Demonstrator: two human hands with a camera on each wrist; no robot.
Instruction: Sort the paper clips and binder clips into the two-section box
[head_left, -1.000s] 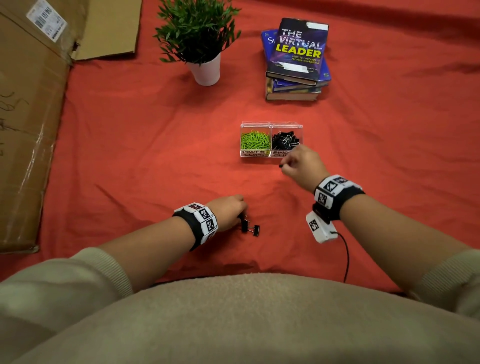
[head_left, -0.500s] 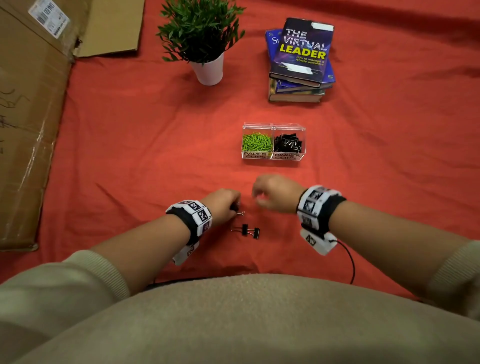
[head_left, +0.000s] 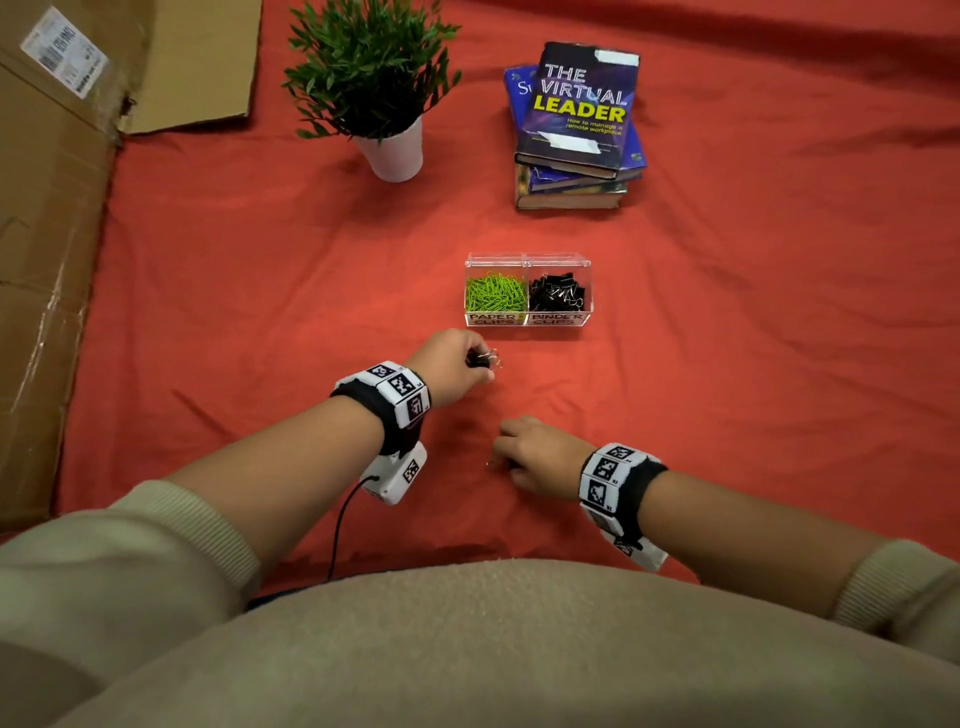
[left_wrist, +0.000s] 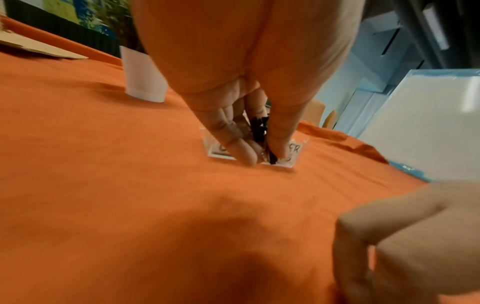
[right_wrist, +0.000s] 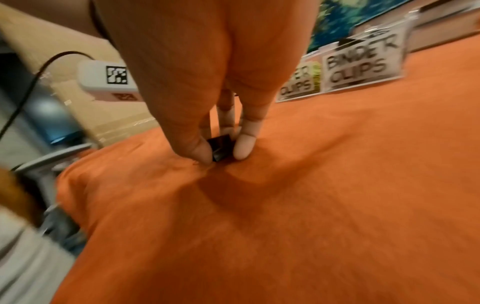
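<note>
Nearest me, the right hand (head_left: 540, 460) pinches a last binder clip (right_wrist: 220, 149) on the red cloth (head_left: 753, 364). Beyond it, the left hand (head_left: 452, 366) carries another clip (head_left: 485, 358) toward the two-section box (head_left: 527, 319), already well filled; little seems left.

A clear two-section box (head_left: 527, 319) sits on the red cloth, hand-lettered labels on its front wall. Its left section, marked PAPER CLIPS, holds a heap of green paper clips (head_left: 493, 292); the right, marked BINDER CLIPS, holds black binder clips (head_left: 558, 293). One more black binder clip (head_left: 480, 359) with silver wire handles is just before the box; another black binder clip (right_wrist: 221, 149) lies on the cloth.
</note>
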